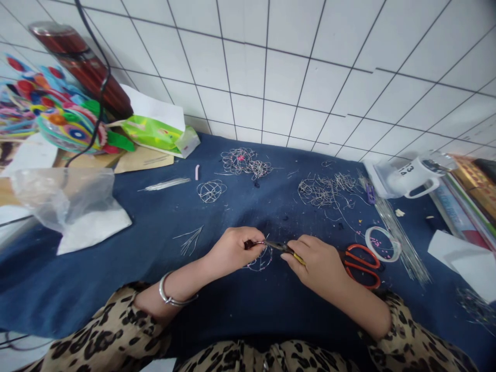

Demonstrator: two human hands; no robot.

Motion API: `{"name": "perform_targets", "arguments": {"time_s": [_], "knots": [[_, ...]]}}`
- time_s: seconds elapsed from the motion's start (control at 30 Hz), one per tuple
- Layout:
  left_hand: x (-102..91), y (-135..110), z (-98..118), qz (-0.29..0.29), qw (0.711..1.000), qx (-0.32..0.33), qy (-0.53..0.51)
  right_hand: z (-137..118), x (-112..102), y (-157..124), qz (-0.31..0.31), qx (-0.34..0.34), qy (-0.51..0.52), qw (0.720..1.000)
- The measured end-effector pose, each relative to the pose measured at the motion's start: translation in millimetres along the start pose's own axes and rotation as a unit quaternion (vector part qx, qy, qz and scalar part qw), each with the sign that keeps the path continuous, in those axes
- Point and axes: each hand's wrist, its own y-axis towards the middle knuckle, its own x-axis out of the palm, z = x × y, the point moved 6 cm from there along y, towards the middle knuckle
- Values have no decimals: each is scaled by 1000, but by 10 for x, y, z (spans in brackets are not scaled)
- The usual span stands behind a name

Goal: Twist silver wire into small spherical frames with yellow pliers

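Note:
In the head view my left hand (237, 250) pinches a round openwork wire piece (260, 264), thin and pinkish, which hangs below the fingers. My right hand (314, 258) is wrapped round a pair of pliers (277, 245) with yellow on the handle. The pliers' dark jaws point left and meet the wire at my left fingertips; whether they grip it I cannot tell. Left of my left hand lie a few short wires (190, 241). Scissors with orange handles (362, 264) rest just right of my right hand, partly hidden by it.
Behind my hands lie a wire ball frame (211, 191) and tangled wire heaps (246, 163) (327, 190). To the right are a white ring dish (383, 244), long straight wires (403, 237) and a white mug (416, 176). A plastic bag (77, 201) and a red thermos (83, 67) stand left.

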Motion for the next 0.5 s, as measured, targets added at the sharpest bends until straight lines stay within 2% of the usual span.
{"name": "perform_targets", "arguments": {"time_s": [0.3,0.5], "knots": [[33,-4,-59,-4,998,-43,-37,-49,6,10,22,-16,-32,999],[46,-3,-95,-10,996,-70,-59,-6,40,14,23,-8,-6,1000]]}}
